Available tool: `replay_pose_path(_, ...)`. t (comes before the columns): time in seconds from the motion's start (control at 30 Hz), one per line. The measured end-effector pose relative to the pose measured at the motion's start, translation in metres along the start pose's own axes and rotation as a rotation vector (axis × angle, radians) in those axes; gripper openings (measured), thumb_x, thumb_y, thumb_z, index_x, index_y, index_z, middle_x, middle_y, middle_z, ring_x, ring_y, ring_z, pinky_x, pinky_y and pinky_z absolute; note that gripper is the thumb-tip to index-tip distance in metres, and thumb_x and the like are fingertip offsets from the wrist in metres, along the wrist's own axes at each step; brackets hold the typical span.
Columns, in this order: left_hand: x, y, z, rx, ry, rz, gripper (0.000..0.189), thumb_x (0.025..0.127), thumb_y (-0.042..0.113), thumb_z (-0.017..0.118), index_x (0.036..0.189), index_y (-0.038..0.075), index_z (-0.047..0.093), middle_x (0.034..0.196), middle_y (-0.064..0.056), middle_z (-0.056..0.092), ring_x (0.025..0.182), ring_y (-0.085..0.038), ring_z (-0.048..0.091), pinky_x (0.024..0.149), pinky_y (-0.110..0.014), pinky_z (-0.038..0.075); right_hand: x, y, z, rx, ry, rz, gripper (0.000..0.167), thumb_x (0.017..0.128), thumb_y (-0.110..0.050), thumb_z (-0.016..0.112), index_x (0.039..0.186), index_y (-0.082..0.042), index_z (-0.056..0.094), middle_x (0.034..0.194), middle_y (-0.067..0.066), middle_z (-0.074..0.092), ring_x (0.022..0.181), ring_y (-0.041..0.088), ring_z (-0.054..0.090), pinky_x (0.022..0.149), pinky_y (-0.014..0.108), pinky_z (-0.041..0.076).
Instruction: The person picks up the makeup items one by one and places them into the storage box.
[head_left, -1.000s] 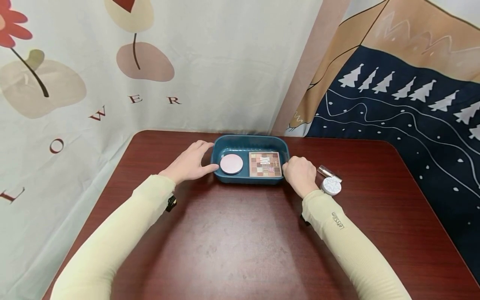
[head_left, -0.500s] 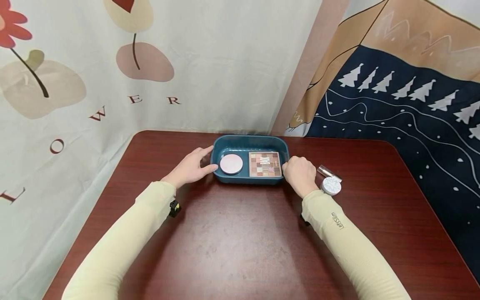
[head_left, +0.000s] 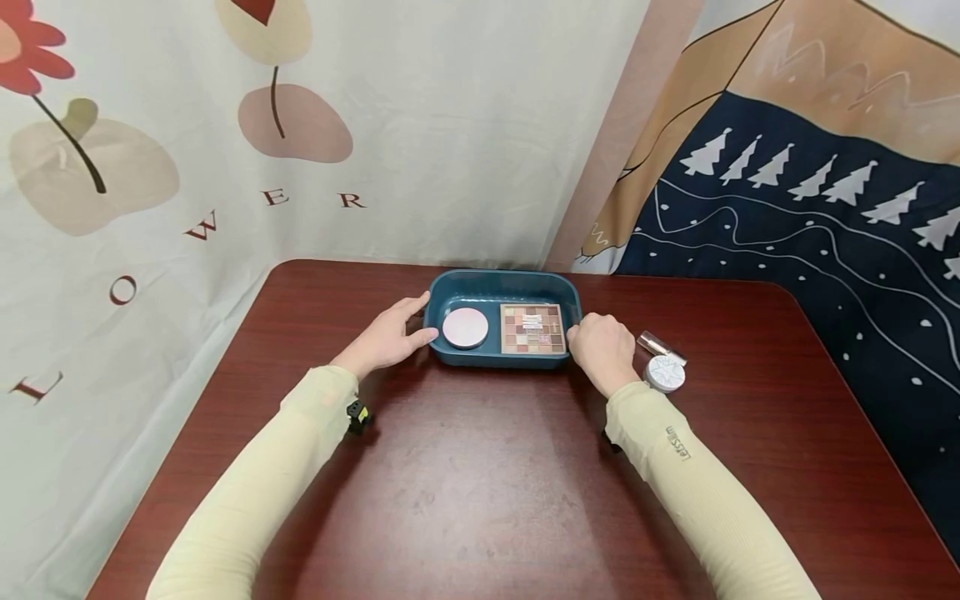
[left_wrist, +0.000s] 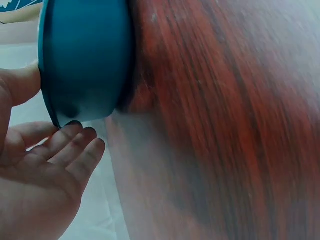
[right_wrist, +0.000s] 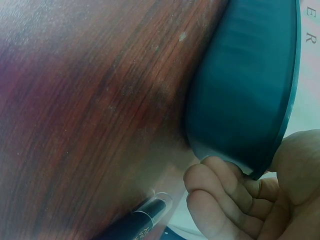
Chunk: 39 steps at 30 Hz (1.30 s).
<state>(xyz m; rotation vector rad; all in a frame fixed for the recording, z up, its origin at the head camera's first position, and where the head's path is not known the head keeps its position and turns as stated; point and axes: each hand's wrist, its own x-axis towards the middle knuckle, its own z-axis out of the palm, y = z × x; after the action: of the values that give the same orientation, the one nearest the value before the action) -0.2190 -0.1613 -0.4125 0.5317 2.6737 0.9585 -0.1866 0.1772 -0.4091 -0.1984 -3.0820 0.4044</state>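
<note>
Hiding part of the tray (head_left: 495, 361) — right hand (head_left: 602, 352)

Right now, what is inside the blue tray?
The tray holds a round pink case, left, and a square palette, right; what lies beneath them is covered.

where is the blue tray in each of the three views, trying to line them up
Head: blue tray just right of centre, between the left hand and right hand, seen from above.
Left wrist: blue tray at upper left, outer wall showing, cut by the top edge.
Right wrist: blue tray at upper right, outer wall showing, cut by the top edge.
Shared landmark: the reddish-brown table.
</note>
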Motion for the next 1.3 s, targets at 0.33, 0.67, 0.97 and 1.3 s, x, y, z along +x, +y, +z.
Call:
replay_pose_path(0.33, -0.001, 0.002, 0.005, -0.114, 0.014, -0.052, 0.074, 0.105, 0.021, 0.061, 0.164, 0.005, 0.019, 0.163, -0.024, 0.033, 0.141, -0.040, 0.048, 0.118, -0.051, 0.039, -0.002, 0.000, -0.001, 0.016, 0.008, -0.002, 0.035, 0.096, -0.019, 0.056, 0.065, -0.004, 0.064, 0.069, 0.018, 0.064, 0.065, 0.037, 0.064, 0.054, 0.047, 0.054)
replay_pose_path(0.67, -0.003, 0.001, 0.008, -0.168, 0.012, -0.061, 0.073, 0.107, 0.020, 0.058, 0.165, 0.006, 0.016, 0.164, -0.023, 0.033, 0.142, -0.039, 0.048, 0.119, -0.050, 0.038, -0.002, -0.001, -0.002, 0.021, -0.020, 0.008, 0.037, 0.098, -0.019, 0.055, 0.065, -0.005, 0.062, 0.067, 0.015, 0.061, 0.065, 0.035, 0.062, 0.055, 0.044, 0.053)
replay_pose_path(0.97, -0.001, -0.001, 0.012, -0.215, 0.038, -0.069, 0.074, 0.106, 0.020, 0.059, 0.165, 0.007, 0.017, 0.159, -0.021, 0.041, 0.141, -0.037, 0.049, 0.118, -0.050, 0.040, -0.003, 0.004, -0.002, 0.032, -0.017, -0.035, 0.044, 0.101, -0.023, 0.051, 0.063, -0.005, 0.061, 0.068, 0.018, 0.063, 0.066, 0.036, 0.064, 0.057, 0.048, 0.055)
replay_pose_path(1.3, -0.003, 0.001, 0.018, -0.320, 0.174, -0.155, 0.042, 0.100, 0.017, 0.069, 0.132, -0.004, 0.052, 0.118, -0.022, 0.061, 0.099, -0.032, 0.065, 0.091, -0.043, 0.055, -0.005, 0.012, -0.003, 0.065, 0.023, -0.105, 0.051, 0.106, -0.036, 0.056, 0.069, -0.003, 0.065, 0.075, 0.022, 0.067, 0.073, 0.042, 0.067, 0.063, 0.052, 0.056)
